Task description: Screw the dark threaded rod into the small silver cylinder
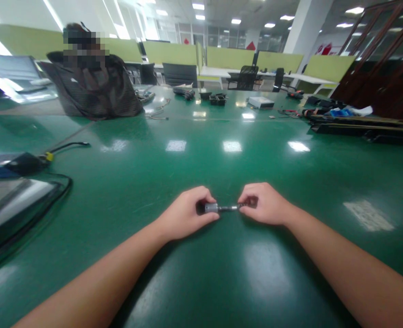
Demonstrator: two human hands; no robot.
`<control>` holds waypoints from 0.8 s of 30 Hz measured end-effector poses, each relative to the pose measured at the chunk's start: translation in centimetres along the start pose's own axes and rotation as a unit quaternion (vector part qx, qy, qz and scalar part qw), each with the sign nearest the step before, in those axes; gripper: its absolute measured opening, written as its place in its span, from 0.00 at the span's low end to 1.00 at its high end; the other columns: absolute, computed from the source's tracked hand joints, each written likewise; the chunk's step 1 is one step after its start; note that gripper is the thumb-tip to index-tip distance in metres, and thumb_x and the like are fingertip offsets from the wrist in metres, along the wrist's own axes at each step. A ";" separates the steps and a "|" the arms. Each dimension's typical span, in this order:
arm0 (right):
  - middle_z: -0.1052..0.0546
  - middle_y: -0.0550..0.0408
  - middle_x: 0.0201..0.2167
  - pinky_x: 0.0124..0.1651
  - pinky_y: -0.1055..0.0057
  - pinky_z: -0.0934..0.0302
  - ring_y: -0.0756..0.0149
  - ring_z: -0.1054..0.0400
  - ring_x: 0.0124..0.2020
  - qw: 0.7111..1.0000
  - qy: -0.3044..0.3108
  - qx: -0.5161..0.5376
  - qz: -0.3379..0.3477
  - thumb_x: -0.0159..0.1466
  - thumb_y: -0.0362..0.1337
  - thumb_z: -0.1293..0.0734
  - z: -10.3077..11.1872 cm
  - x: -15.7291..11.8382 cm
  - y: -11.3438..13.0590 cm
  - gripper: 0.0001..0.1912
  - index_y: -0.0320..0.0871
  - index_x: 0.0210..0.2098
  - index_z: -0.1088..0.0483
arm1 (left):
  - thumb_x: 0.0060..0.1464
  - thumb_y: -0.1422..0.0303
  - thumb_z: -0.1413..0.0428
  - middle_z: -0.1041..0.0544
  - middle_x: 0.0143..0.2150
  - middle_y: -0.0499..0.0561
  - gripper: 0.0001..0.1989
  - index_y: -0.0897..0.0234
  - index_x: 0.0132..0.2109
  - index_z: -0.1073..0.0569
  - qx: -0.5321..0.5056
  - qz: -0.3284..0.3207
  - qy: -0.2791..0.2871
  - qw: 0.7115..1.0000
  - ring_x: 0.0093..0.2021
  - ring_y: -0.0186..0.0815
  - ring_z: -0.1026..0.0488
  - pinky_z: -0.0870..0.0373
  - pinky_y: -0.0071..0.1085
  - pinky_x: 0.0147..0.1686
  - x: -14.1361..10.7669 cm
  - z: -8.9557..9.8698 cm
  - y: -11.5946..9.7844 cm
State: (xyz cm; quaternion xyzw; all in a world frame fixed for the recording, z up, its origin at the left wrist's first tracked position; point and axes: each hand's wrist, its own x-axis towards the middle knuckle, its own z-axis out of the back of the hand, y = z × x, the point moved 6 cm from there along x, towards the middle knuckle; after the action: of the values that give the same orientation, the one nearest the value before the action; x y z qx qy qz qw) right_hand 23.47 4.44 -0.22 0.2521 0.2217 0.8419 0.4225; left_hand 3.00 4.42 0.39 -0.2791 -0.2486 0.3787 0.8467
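A: Green table (201, 159), lower centre of frame: left hand (184, 216) pinches small metal part (222, 208) by its grey cylinder end.
B: Right hand (265, 205) pinches the thin shaft end. Part bridges both. Office desks behind.

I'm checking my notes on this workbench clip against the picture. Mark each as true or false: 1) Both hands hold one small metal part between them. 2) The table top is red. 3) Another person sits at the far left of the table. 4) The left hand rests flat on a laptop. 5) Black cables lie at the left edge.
1) True: the left hand and right hand each pinch an end of the small metal part.
2) False: the table is green.
3) True: a person sits there.
4) False: its grip is shut on the part's thicker grey end.
5) True: black cables lie there.
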 end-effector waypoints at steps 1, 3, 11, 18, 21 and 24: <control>0.25 0.57 0.25 0.32 0.73 0.41 0.70 0.33 0.27 1.000 0.003 0.001 0.007 0.55 0.28 0.28 -0.1 0.0 0.1 0.03 0.41 0.29 0.22 | 0.54 0.65 0.34 0.23 0.39 0.48 0.10 0.62 0.40 0.25 0.000 0.001 -0.001 1.000 0.39 0.37 0.25 0.31 0.32 0.40 0.0 0.0 0.0; 0.25 0.57 0.25 0.32 0.72 0.41 0.70 0.33 0.26 1.000 0.009 0.000 0.017 0.55 0.28 0.28 -0.2 0.0 0.3 0.03 0.41 0.30 0.22 | 0.54 0.65 0.34 0.23 0.39 0.48 0.10 0.62 0.39 0.25 0.000 0.002 -0.002 1.000 0.39 0.37 0.25 0.31 0.32 0.40 0.0 0.1 0.0; 0.19 0.52 0.34 0.42 0.67 0.37 0.64 0.27 0.37 0.997 -0.007 0.022 0.072 0.62 0.34 0.27 -2.0 0.4 2.3 0.04 0.43 0.38 0.19 | 0.53 0.66 0.33 0.23 0.39 0.48 0.11 0.62 0.41 0.25 0.008 -0.018 0.005 1.000 0.38 0.37 0.26 0.32 0.31 0.39 0.1 -0.1 0.0; 0.20 0.56 0.32 0.37 0.71 0.37 0.67 0.28 0.32 0.998 -0.031 0.058 0.003 0.55 0.29 0.25 -2.7 0.5 2.5 0.11 0.42 0.38 0.22 | 0.51 0.65 0.31 0.22 0.39 0.47 0.14 0.61 0.42 0.24 0.014 -0.027 0.022 0.999 0.39 0.36 0.26 0.33 0.31 0.39 0.1 -0.5 -0.2; 0.21 0.56 0.31 0.38 0.70 0.37 0.67 0.29 0.32 0.998 -0.038 0.048 0.016 0.57 0.28 0.26 -2.5 0.4 2.5 0.07 0.42 0.36 0.23 | 0.55 0.62 0.34 0.22 0.39 0.48 0.12 0.61 0.43 0.24 0.008 -0.031 0.028 0.999 0.38 0.35 0.26 0.32 0.31 0.39 0.2 -0.5 -0.4; 0.21 0.55 0.32 0.40 0.69 0.37 0.66 0.29 0.34 0.997 -0.037 0.046 0.048 0.59 0.29 0.27 -2.5 0.5 2.8 0.05 0.42 0.35 0.23 | 0.58 0.63 0.37 0.22 0.38 0.48 0.09 0.62 0.43 0.24 0.010 -0.029 0.028 0.999 0.37 0.35 0.26 0.32 0.30 0.38 0.2 -0.4 -0.5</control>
State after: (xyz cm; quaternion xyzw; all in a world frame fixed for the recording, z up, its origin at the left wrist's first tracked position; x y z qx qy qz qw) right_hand 20.00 2.90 -0.41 0.3127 0.2317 0.8405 0.3771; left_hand 3.62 4.18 0.44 -0.2739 -0.2289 0.3481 0.8668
